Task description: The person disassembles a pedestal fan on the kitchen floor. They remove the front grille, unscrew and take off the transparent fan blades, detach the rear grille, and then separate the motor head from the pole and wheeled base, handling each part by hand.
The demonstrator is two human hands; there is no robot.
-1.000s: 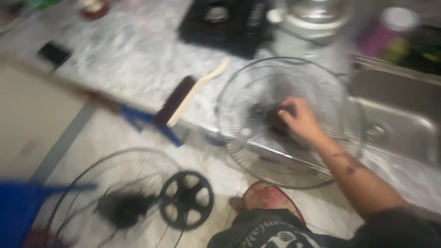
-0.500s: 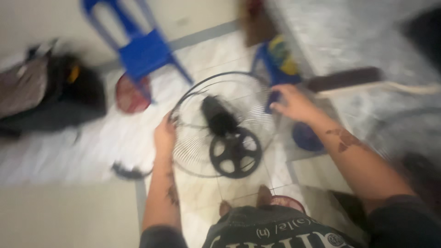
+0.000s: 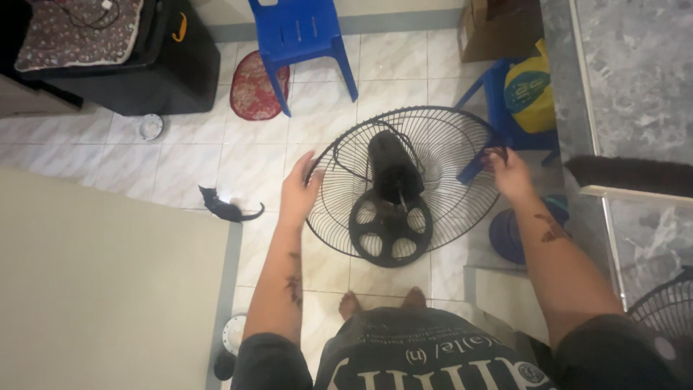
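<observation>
A black wire fan guard with the fan's motor in its middle stands on the tiled floor, over the fan's round black base. My left hand rests against the guard's left rim with its fingers spread. My right hand grips the guard's right rim. My bare feet show just below the base.
A blue plastic chair and a red mat lie beyond the fan. A small black kitten stands at the left. A grey marble counter with a brush runs along the right; another wire guard sits at its lower edge.
The view swung from the counter and its guard down to the floor. Both hands have come to the floor fan's guard, one at each side of its rim.
</observation>
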